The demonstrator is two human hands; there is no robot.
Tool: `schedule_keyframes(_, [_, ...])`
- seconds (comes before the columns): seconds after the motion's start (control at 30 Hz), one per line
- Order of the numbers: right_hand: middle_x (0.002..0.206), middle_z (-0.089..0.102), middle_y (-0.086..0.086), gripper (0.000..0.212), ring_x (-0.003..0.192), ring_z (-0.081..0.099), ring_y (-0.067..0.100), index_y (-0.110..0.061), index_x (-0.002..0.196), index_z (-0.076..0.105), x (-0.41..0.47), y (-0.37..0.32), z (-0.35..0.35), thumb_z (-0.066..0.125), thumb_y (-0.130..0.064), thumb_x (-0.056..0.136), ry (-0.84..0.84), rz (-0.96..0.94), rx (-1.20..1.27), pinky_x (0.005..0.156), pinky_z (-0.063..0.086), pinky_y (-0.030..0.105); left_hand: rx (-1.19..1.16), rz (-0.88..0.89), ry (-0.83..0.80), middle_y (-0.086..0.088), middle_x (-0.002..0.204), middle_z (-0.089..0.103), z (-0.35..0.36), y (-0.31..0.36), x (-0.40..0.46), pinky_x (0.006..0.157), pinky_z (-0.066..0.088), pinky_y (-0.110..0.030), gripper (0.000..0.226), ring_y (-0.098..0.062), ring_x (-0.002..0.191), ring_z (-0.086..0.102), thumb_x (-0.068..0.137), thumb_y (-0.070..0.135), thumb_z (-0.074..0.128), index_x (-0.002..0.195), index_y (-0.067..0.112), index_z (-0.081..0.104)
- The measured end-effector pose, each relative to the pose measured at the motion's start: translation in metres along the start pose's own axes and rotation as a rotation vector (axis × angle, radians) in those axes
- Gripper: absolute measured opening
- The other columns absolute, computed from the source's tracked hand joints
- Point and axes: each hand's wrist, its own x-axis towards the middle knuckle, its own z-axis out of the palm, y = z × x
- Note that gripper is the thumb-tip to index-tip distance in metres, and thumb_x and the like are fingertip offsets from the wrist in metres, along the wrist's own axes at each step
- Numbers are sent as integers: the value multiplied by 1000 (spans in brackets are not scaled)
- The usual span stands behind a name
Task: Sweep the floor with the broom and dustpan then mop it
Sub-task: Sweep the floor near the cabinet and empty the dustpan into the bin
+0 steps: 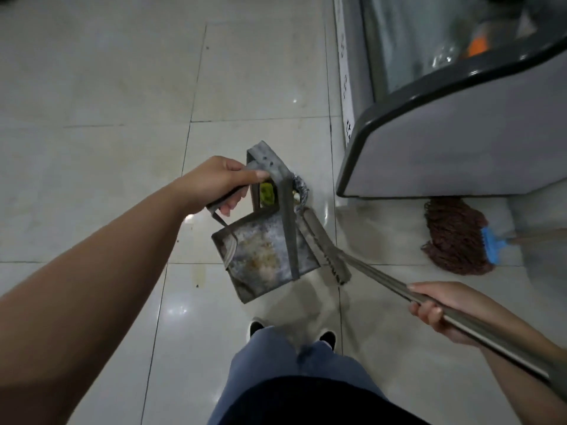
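a: what is seen furthest left of the dustpan?

b: the left hand (214, 182) is seen there, its fingers curled round the grey handle (227, 194) of the dustpan (264, 250), so the pan is held by that handle. the pan itself is a stained grey metal tray, seen from above over the pale tiled floor (107, 87). whether it is touching the floor cannot be told.

a: and inside the dustpan?

b: a yellow-green scrap (266, 193) is seen at its far end, beneath the upright frame. pale dirt is spread over the base.

a: what lies just right of the dustpan?

b: the broom head (322, 243) is laid along the dustpan's right edge, touching or nearly touching it. a small heap of rubbish (299, 190) is seen by the dustpan's far right corner. the metal broom handle (429, 297) is run down to the right, where it is gripped by the right hand (441, 311), fingers wrapped round it.

a: further right of the dustpan?

b: a brown mop head (454, 237) with a blue clamp (491, 243) is laid on the floor, well apart from the dustpan, under the corner of a grey glass-topped cabinet (460, 139). below the dustpan, blue trousers (291, 363) and dark shoes (327, 338) are seen.
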Motion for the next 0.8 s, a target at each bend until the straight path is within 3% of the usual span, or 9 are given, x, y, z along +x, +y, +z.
schedule_keyframes(0.07, [61, 35, 7, 26, 20, 32, 3, -5, 76, 43, -16, -4, 0, 40, -18, 99, -16, -18, 62, 21, 24, 6, -6, -9, -79, -1, 37, 40, -14, 22, 2, 35, 33, -18, 47, -14, 28, 34, 73, 49, 64, 50, 13, 45])
schedule_keyframes(0.13, [61, 35, 8, 27, 19, 31, 4, -4, 76, 43, -27, -11, 6, 41, -18, 99, -3, -34, 75, 21, 23, 6, 6, -31, -143, -1, 40, 35, -27, 40, 11, 36, 29, -18, 46, -13, 30, 29, 80, 46, 60, 52, 15, 41])
schedule_keyframes(0.37, [61, 32, 8, 28, 17, 30, 6, -8, 73, 42, -34, -55, 54, 40, -17, 100, 74, -103, 83, 23, 24, 5, 44, -40, -137, 5, 38, 32, -52, 105, 90, 32, 26, -13, 42, -9, 28, 24, 95, 37, 48, 62, 14, 38])
schedule_keyframes(0.6, [59, 36, 9, 27, 19, 31, 6, -12, 73, 41, -23, -85, 104, 38, -8, 100, 160, -158, 153, 29, 27, 4, 149, -211, -333, 7, 38, 31, -44, 131, 190, 33, 23, -12, 44, -6, 29, 23, 94, 39, 50, 59, 17, 34])
schedule_keyframes(0.73, [42, 35, 7, 32, 18, 29, 8, -12, 68, 37, -24, -96, 119, 37, -5, 99, 173, -145, 197, 29, 26, 5, 178, -248, -401, 7, 37, 30, -21, 138, 238, 34, 22, -9, 44, -5, 27, 23, 96, 36, 47, 58, 20, 31])
schedule_keyframes(0.8, [48, 35, 8, 34, 20, 30, 10, -11, 64, 37, -27, -99, 123, 37, -3, 97, 174, -124, 200, 29, 26, 6, 218, -260, -429, 7, 37, 29, -9, 140, 258, 34, 22, -9, 43, -5, 28, 24, 97, 34, 45, 58, 19, 31])
